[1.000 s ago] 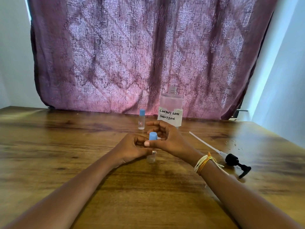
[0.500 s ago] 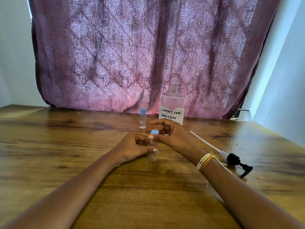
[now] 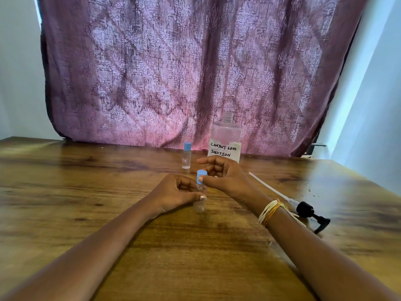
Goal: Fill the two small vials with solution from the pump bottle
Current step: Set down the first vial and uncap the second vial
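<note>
A small clear vial [image 3: 199, 206] stands upright on the wooden table [image 3: 86, 192] in front of me. My left hand [image 3: 176, 193] grips its body, thumb across the front. My right hand [image 3: 223, 175] pinches its blue cap [image 3: 201, 175] on top of the vial. Behind them a second vial [image 3: 186, 156] with a blue cap stands alone. The large clear bottle [image 3: 225, 137], labelled "Contact Lens Solution", stands at the back with its neck uncovered. Its black pump head [image 3: 310, 211] with a long white tube lies on the table to the right.
A purple patterned curtain [image 3: 195, 72] hangs right behind the table's far edge. Small droplets or specks [image 3: 308, 189] dot the table at the far right. White walls flank the curtain.
The blue cap has come down onto the vial under my right fingers. My left hand keeps the same hold on the vial.
</note>
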Action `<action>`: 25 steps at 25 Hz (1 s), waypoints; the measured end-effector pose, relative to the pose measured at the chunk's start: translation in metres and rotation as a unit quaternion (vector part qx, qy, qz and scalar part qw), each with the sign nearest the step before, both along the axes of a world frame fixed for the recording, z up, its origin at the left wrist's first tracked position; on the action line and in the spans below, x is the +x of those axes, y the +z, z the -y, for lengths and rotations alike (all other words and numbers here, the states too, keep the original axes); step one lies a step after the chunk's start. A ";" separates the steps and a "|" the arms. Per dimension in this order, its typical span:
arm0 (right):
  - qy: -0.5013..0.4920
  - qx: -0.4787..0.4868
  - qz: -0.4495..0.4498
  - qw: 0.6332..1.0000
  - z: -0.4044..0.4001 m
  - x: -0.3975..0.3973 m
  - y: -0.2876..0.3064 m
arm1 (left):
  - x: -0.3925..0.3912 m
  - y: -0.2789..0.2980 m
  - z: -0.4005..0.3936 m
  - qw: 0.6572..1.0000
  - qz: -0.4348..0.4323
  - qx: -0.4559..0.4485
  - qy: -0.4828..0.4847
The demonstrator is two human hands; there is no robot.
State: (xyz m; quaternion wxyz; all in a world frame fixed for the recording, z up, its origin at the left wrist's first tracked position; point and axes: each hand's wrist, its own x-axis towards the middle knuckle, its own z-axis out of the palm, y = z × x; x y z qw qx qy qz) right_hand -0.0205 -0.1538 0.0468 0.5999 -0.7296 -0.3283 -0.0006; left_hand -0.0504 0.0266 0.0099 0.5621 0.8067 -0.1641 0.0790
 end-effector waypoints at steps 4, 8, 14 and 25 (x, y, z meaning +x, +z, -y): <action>0.032 -0.022 -0.009 0.999 0.000 -0.001 0.000 | 0.000 0.001 -0.001 1.000 0.004 0.010 -0.007; 0.000 0.046 -0.053 0.998 0.001 0.001 0.004 | 0.002 0.000 -0.002 1.000 -0.006 0.008 -0.004; -0.077 0.088 -0.149 0.982 0.017 0.012 0.016 | 0.000 -0.001 0.001 1.000 0.004 -0.004 0.003; -0.328 -0.406 0.017 0.852 0.080 0.057 0.002 | 0.000 -0.002 0.001 1.000 0.001 0.002 0.000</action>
